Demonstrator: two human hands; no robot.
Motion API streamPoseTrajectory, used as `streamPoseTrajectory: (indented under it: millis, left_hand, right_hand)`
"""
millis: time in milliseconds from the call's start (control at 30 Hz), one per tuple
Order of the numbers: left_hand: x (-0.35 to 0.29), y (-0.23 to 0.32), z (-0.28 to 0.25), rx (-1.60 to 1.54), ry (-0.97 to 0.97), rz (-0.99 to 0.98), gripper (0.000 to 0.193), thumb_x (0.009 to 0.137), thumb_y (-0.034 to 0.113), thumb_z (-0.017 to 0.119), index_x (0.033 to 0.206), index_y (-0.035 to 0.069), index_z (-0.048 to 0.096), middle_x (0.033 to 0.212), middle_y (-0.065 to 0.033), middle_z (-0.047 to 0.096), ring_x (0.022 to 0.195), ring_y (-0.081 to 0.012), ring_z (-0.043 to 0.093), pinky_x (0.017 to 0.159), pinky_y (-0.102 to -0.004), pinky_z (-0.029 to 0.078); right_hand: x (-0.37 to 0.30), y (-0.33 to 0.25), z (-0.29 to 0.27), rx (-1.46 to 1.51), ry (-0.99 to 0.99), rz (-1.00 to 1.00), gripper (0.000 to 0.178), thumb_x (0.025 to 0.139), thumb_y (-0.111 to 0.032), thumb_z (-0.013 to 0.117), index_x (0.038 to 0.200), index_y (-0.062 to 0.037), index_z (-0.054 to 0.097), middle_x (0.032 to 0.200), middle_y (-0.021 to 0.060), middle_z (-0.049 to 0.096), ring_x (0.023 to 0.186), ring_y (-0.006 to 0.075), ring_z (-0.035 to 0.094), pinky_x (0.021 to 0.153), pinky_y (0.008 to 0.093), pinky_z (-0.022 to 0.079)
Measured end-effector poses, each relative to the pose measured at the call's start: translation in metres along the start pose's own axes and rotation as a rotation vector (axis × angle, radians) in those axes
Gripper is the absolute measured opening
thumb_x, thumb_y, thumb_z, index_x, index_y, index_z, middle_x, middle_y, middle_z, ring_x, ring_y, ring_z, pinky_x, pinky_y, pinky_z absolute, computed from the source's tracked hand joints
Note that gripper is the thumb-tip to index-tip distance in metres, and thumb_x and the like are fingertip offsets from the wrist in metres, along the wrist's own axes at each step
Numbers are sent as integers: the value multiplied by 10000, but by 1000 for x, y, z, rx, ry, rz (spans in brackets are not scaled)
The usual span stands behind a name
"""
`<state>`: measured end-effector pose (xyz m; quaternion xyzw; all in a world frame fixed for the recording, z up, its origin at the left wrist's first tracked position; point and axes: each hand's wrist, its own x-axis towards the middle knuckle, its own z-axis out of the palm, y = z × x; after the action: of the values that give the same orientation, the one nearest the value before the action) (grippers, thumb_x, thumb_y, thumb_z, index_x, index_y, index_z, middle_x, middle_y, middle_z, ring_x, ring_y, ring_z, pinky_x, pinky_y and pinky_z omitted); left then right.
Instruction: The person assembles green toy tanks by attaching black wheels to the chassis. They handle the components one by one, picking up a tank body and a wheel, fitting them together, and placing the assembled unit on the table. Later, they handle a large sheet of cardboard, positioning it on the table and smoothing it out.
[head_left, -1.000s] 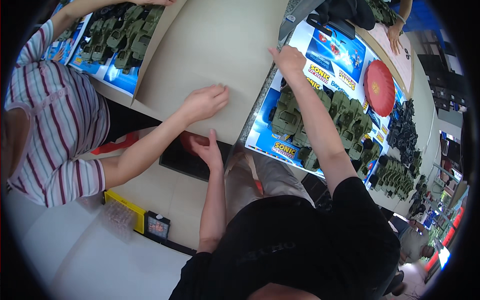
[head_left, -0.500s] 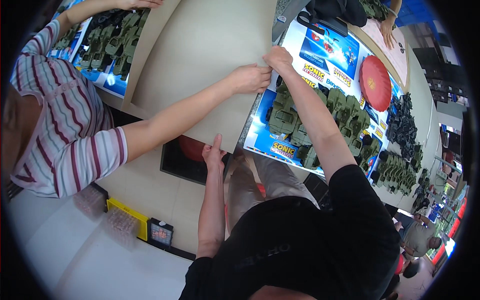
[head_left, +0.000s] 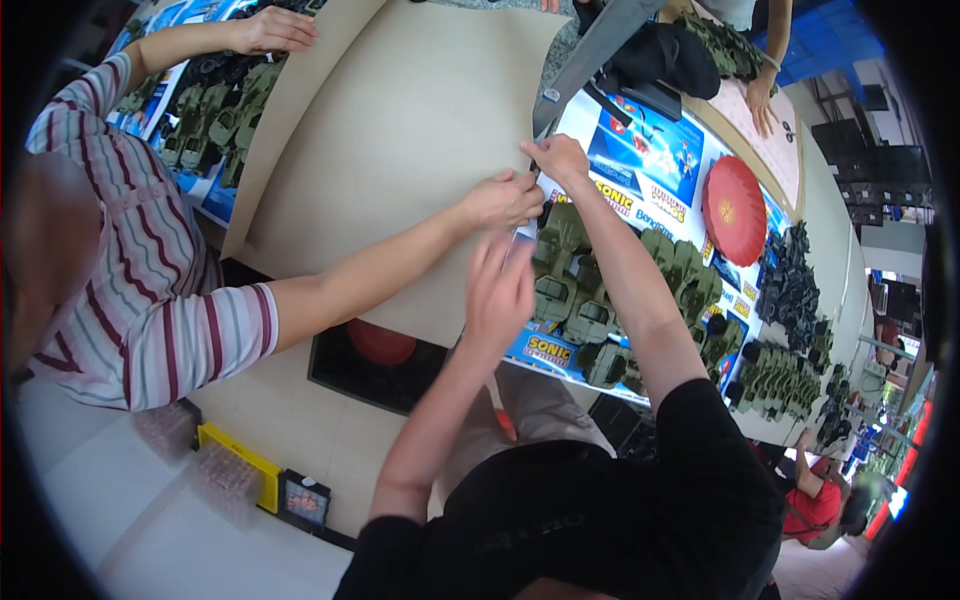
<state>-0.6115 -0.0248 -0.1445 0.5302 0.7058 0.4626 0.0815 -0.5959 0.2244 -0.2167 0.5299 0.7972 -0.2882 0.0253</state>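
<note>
A large beige sheet (head_left: 420, 130), stiff like thin cardboard, spreads across the table in front of me. At its right edge my right hand (head_left: 560, 160) is closed in a pinch, thumb pointing left. My left hand (head_left: 500, 298) is raised just off the same edge, blurred, its fingers stretched out and nothing visible in them. Between my hands a co-worker's hand (head_left: 500, 202) grips the edge too. That person's other hand (head_left: 275, 32) lies along the sheet's far left edge. Olive-green moulded plastic parts (head_left: 588, 322) stand in rows beside my right forearm.
A red scalloped tray (head_left: 735, 210) and dark plastic parts (head_left: 790, 285) lie to the right on a blue printed sheet (head_left: 655, 145). A grey metal bar (head_left: 605, 60) rises by the table edge. Another person's hand (head_left: 762, 105) rests on a pink board (head_left: 778, 130).
My left hand has let go of the sheet's near edge and moved up and right toward the other hands. My right hand stays at the edge. The whole view has shifted slightly.
</note>
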Motion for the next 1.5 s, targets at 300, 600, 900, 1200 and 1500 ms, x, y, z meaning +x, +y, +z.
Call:
streamPoseTrajectory:
  millis: [300,600,900,1200,1500]
  left_hand:
    - [159,-66,70,380,-899,-659,401,851,219,400,1211,80,507,1231,-79,544,1186,-264,462,950,-446,380]
    - [154,-76,84,409,-792,-603,536,848,288,433,1360,157,344,1343,-56,360,1259,-290,323,965,-459,373]
    - [137,-211,145,499,-878,-174,391,850,263,427,1176,57,490,1246,-137,435,1136,-310,435,934,-411,379]
    - [170,-137,71,-171,-626,-579,306,818,258,477,1031,104,634,1032,-123,633,957,-274,599,844,-337,455]
    - [188,-163,76,-477,-639,-630,252,823,257,504,921,74,647,943,-114,657,885,-211,624,773,-325,465]
  right_hand:
    - [-17,1,-39,65,-103,-216,240,852,-205,504,999,-152,686,998,124,658,985,311,597,871,388,452]
    - [10,17,-9,158,-281,-184,477,793,-88,418,1246,-184,532,1097,195,596,1001,340,574,873,388,456]
    - [-1,6,-30,75,-244,-272,385,829,-143,460,1196,-137,577,1109,177,605,1000,320,586,870,357,468]
    - [-13,16,-36,218,-95,-96,242,801,-234,586,985,-119,693,954,146,667,923,278,634,841,349,481]
    - [-19,22,-34,117,-56,-185,218,812,-208,591,969,-94,689,925,146,669,893,285,640,812,356,488]
